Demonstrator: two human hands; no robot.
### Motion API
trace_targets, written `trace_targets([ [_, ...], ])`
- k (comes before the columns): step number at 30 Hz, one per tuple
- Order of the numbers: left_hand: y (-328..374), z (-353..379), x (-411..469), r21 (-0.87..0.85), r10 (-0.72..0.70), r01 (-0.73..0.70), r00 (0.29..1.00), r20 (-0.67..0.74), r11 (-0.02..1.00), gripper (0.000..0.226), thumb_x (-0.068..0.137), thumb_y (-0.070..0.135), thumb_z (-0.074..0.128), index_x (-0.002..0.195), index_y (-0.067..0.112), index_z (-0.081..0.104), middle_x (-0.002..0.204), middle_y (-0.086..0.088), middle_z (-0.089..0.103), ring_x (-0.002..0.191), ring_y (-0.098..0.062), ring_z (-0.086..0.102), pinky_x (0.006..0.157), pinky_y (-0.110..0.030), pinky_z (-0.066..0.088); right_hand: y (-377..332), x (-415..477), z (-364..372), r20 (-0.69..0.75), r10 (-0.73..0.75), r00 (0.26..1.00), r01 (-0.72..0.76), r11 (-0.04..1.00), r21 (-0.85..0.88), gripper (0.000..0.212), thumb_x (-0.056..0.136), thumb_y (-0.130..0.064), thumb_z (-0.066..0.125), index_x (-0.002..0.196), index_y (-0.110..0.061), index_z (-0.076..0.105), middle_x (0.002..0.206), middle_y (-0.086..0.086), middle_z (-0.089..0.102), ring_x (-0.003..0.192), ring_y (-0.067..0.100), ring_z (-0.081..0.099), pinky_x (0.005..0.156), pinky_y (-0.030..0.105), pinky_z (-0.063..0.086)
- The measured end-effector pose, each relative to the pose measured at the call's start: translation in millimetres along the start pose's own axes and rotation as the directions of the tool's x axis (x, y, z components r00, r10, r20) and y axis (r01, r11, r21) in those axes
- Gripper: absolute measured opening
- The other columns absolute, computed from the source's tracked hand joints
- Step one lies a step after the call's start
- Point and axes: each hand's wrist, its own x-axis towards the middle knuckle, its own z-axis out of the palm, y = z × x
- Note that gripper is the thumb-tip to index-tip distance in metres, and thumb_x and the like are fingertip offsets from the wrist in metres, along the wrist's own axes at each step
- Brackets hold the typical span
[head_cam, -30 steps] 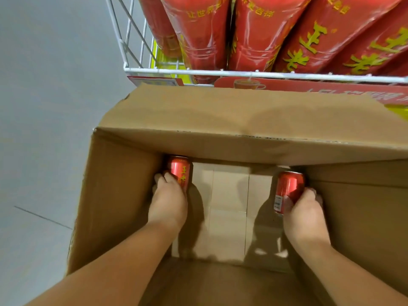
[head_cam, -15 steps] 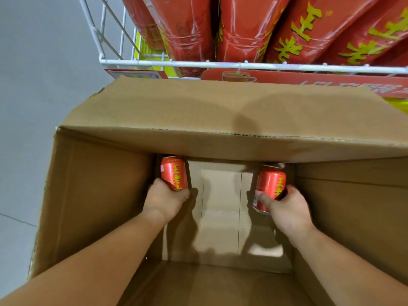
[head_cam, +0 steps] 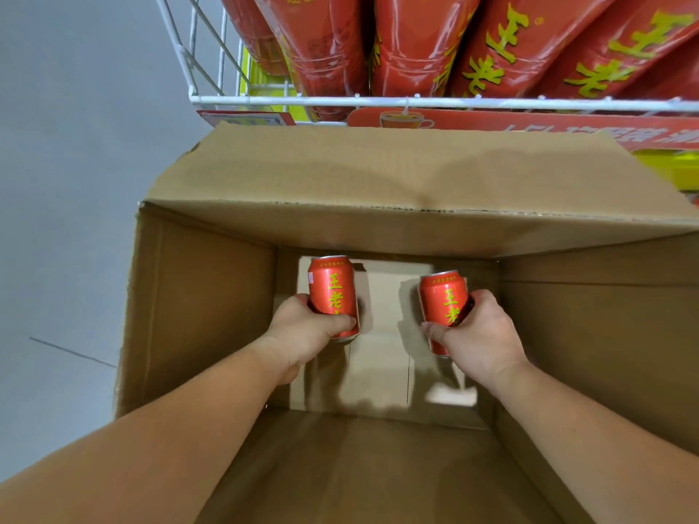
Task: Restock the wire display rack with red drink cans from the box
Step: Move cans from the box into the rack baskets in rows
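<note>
Both of my arms reach down into a tall open cardboard box (head_cam: 200, 315). My left hand (head_cam: 306, 334) grips a red drink can (head_cam: 332, 287) with yellow characters, held upright above the box floor. My right hand (head_cam: 480, 334) grips a second red can (head_cam: 443, 300) the same way, a little to the right. The box floor between the two cans is bare. Beyond the box stands the white wire display rack (head_cam: 378, 102), with red shrink-wrapped can packs (head_cam: 416, 43) leaning in it.
The box's far flap (head_cam: 397, 175) folds out toward the rack and overhangs the opening. A red banner (head_cam: 529, 124) and a price tag (head_cam: 242, 117) hang on the rack's front rail. Grey floor (head_cam: 68, 183) lies to the left of the box.
Both hands have lifted their cans up from the far bottom of the box, out from under the flap. The cans now show fully.
</note>
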Motion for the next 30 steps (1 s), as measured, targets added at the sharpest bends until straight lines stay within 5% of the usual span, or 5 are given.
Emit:
trace_targets([
  [9,41.1,-23.0,-147.5,0.008,0.104,-0.105,0.994,0.035,0.994,0.067,0.058,0.027,0.092,0.119,0.021,0.065,0.106,-0.004,0.074,0.1,-0.022,0.072,0.096,-0.047,0.057,-52.6,-128.4,-71.9,-0.125,-0.085,0.989,0.094,0.993,0.075,0.057,0.066,-0.033,0.089,0.106,-0.028,0.047,0.102,0.001,0.057,0.083,0.016,0.062,0.075,0.04,0.057],
  [11,57.6,-32.1,-187.6,0.017,0.141,-0.141,0.989,0.039,0.99,0.069,0.052,0.031,0.092,0.115,0.02,0.067,0.104,-0.004,0.075,0.098,-0.023,0.072,0.096,-0.047,0.057,-74.0,-160.8,-95.5,-0.154,-0.108,0.982,0.122,0.989,0.082,0.059,0.065,-0.036,0.09,0.104,-0.028,0.047,0.098,-0.001,0.058,0.079,0.012,0.06,0.068,0.034,0.054],
  [14,84.9,-47.6,-256.0,0.015,0.187,-0.188,0.981,0.051,0.982,0.047,0.068,0.017,0.091,0.108,0.021,0.068,0.103,-0.005,0.075,0.099,-0.023,0.072,0.097,-0.047,0.056,-113.0,-212.4,-133.1,-0.185,-0.138,0.973,0.158,0.983,0.094,0.057,0.066,-0.035,0.09,0.102,-0.025,0.047,0.09,-0.004,0.058,0.071,0.007,0.056,0.058,0.025,0.042],
  [20,144.7,-82.9,-394.9,0.023,0.326,-0.326,0.945,0.018,0.945,0.039,0.071,0.01,0.09,0.093,0.027,0.064,0.096,-0.002,0.073,0.093,-0.021,0.07,0.095,-0.042,0.057,-189.7,-320.1,-212.2,-0.294,-0.219,0.93,0.26,0.959,0.11,0.051,0.062,-0.039,0.089,0.087,-0.032,0.045,0.08,-0.009,0.06,0.077,0.019,0.064,0.07,0.034,0.052],
  [30,245.5,-155.0,-629.8,0.004,0.582,-0.582,0.812,0.042,0.813,0.053,0.06,0.008,0.092,0.104,0.02,0.065,0.099,-0.003,0.075,0.091,-0.024,0.074,0.089,-0.039,0.06,-298.9,-514.8,-355.8,-0.5,-0.353,0.791,0.47,0.874,0.126,0.066,0.067,-0.037,0.089,0.115,-0.018,0.049,0.105,-0.001,0.056,0.081,0.012,0.057,0.065,0.02,0.043],
])
